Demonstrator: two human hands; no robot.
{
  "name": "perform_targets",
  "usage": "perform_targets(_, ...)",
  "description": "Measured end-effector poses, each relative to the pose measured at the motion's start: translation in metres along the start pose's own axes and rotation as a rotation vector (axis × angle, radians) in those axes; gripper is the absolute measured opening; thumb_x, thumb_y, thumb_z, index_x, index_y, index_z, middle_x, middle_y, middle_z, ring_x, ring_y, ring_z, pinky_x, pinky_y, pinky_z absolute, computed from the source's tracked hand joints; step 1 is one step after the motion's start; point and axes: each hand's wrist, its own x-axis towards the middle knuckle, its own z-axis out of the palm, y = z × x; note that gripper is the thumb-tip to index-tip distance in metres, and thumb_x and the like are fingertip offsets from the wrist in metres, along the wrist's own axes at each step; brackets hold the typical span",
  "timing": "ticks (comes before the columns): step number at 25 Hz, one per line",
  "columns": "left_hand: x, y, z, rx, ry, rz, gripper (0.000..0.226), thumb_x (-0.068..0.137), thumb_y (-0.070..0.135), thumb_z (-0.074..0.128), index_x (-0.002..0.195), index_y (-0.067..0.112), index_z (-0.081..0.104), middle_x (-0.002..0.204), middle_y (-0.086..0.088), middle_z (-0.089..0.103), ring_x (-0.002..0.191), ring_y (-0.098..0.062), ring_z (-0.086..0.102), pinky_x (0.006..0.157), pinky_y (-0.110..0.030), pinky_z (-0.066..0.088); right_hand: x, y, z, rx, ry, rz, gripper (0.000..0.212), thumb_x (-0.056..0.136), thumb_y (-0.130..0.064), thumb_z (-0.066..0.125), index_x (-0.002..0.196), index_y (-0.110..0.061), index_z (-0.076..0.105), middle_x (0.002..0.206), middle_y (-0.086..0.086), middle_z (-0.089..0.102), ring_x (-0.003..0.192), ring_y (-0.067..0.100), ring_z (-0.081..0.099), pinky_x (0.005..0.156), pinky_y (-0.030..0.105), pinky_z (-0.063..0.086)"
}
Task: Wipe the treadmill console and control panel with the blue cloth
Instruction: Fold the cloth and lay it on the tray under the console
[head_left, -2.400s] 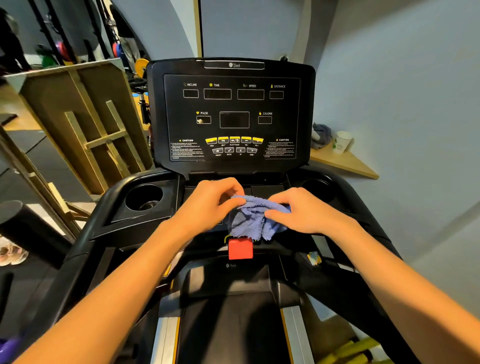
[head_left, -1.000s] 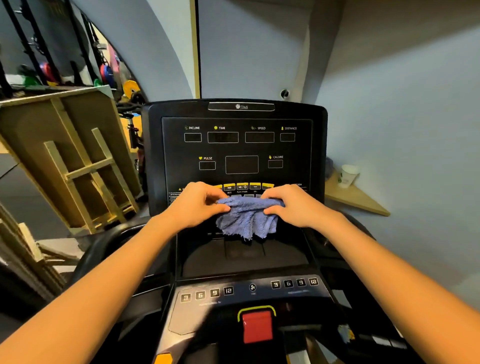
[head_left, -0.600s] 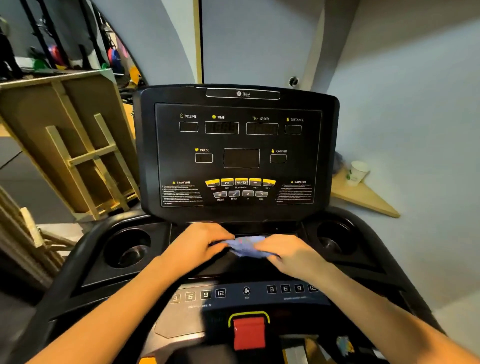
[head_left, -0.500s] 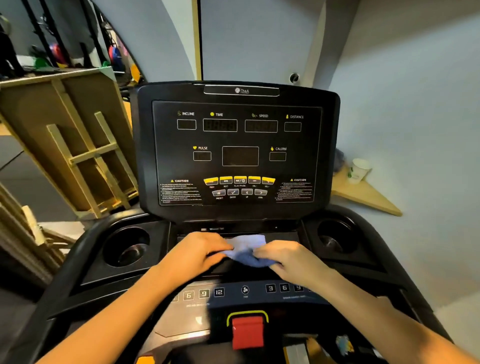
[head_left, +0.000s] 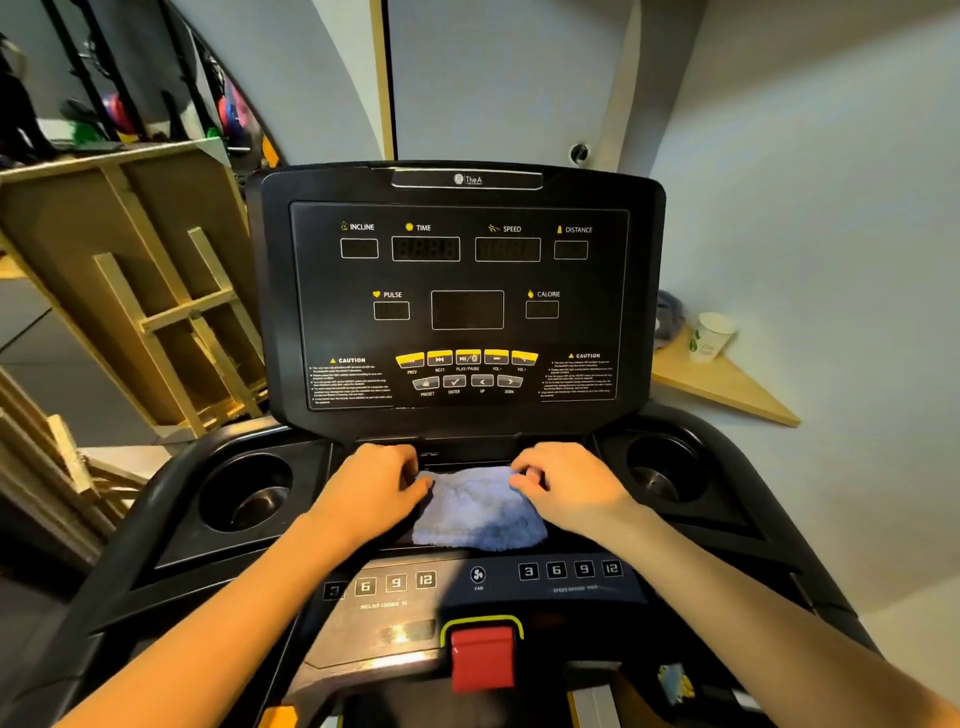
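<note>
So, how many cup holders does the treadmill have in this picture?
2. One cup holder is left of the blue cloth; the other cup holder is on the right. None seems hidden.

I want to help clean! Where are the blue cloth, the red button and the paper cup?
blue cloth (head_left: 478, 512): head view, middle of cloth.
red button (head_left: 483, 657): head view, front face.
paper cup (head_left: 711, 338): head view, side wall.
</note>
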Motion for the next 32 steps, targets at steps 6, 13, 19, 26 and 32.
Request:
perform_targets(6,0.011,0.009,0.018,-0.126,0.047,-0.327,0.031,0.076,0.045,0.079,0.073,0.017,0.066,0.069,0.002,0.068,0.067,-0.012,0.065,0.068,-0.032,0.055,0.017,-0.011,0.009,-0.134,-0.001,0.289,0.026,0.094,-0.043,0.065,0.111,-0.023,0.067,0.107,0.002,0.069,0.102,0.025,0.066,0.082,0.035,0.052)
perform_targets(13,0.003,0.011,0.026,-0.312,0.220,-0.194,0.014,0.079,0.027,0.079,0.077,0.027,0.065,0.064,0.008,0.065,0.063,-0.007,0.063,0.068,-0.034,0.056,0.017,-0.011,0.011,0.088,0.063,0.381,0.014,0.090,-0.021,0.058,0.086,-0.027,0.070,0.092,-0.005,0.070,0.087,0.020,0.067,0.076,0.035,0.058)
perform_targets(19,0.000,0.013,0.030,-0.266,0.263,-0.122,0.015,0.082,0.029,0.076,0.082,0.029,0.061,0.063,0.009,0.063,0.059,-0.006,0.060,0.060,-0.027,0.053,0.014,-0.008,0.015,0.031,0.184,0.329,0.017,0.096,-0.028,0.048,0.090,-0.028,0.064,0.082,-0.008,0.066,0.079,0.019,0.064,0.072,0.035,0.055)
perform_targets(26,-0.010,0.016,0.015,-0.113,0.202,0.066,0.021,0.080,0.039,0.073,0.089,0.028,0.057,0.080,0.013,0.054,0.075,-0.008,0.054,0.069,-0.027,0.048,-0.010,0.013,0.020,0.095,0.354,-0.014,0.010,0.088,-0.035,0.074,0.089,-0.029,0.065,0.066,-0.011,0.055,0.066,0.008,0.054,0.061,0.023,0.048)
perform_targets(32,-0.015,0.012,0.009,-0.257,-0.248,0.404,0.018,0.085,0.041,0.071,0.077,0.025,0.070,0.087,0.012,0.066,0.090,-0.004,0.062,0.084,-0.027,0.049,-0.026,0.010,0.002,0.254,-0.109,-0.201,0.012,0.080,-0.034,0.083,0.089,-0.028,0.078,0.087,-0.011,0.063,0.082,0.013,0.058,0.075,0.026,0.050)
